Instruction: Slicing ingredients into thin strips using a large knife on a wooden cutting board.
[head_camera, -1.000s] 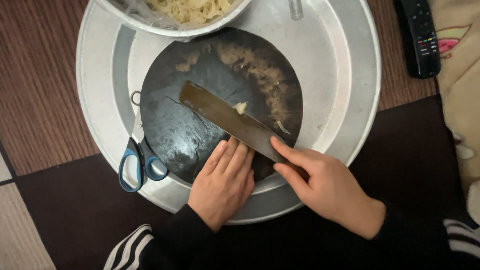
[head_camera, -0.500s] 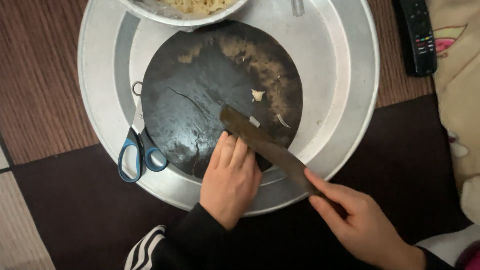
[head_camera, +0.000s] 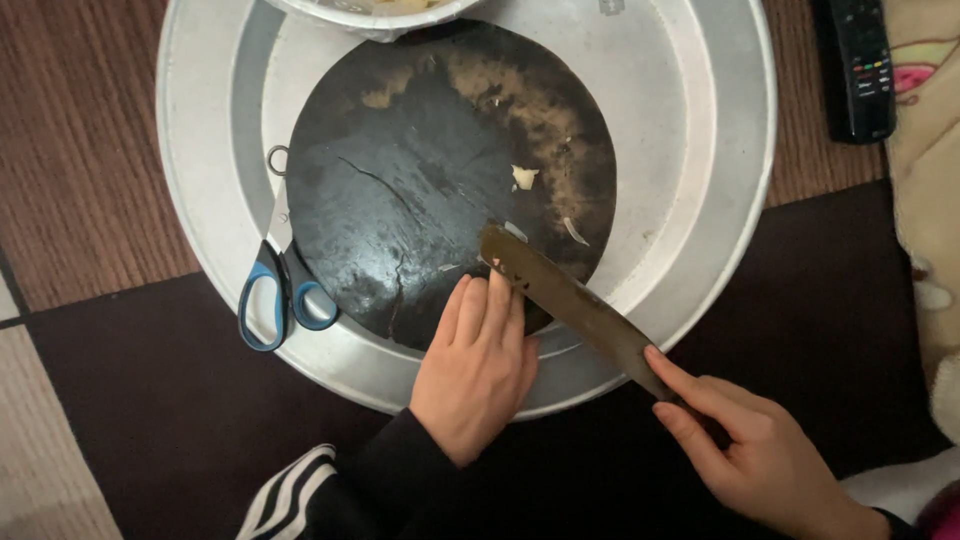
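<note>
A round dark cutting board (head_camera: 420, 190), cracked and dusted with pale crumbs, lies inside a large silver metal tray (head_camera: 700, 150). My left hand (head_camera: 478, 365) rests flat on the board's near edge, fingers together and holding nothing. My right hand (head_camera: 755, 455) grips the handle of a long knife (head_camera: 570, 300), whose dark blade slants up-left with its tip over the board's near-right part, beside my left fingertips. A small pale scrap (head_camera: 524, 177) sits on the board.
Blue-handled scissors (head_camera: 282, 290) lie in the tray at the board's left edge. A white bowl (head_camera: 370, 15) of food overlaps the tray's far rim. A black remote control (head_camera: 858, 65) lies at the right on the wooden floor, beside a patterned cloth (head_camera: 930, 200).
My right hand has drawn the knife down and to the right, so the blade went from mid-board to its near-right edge. My left hand stayed on the board's near edge.
</note>
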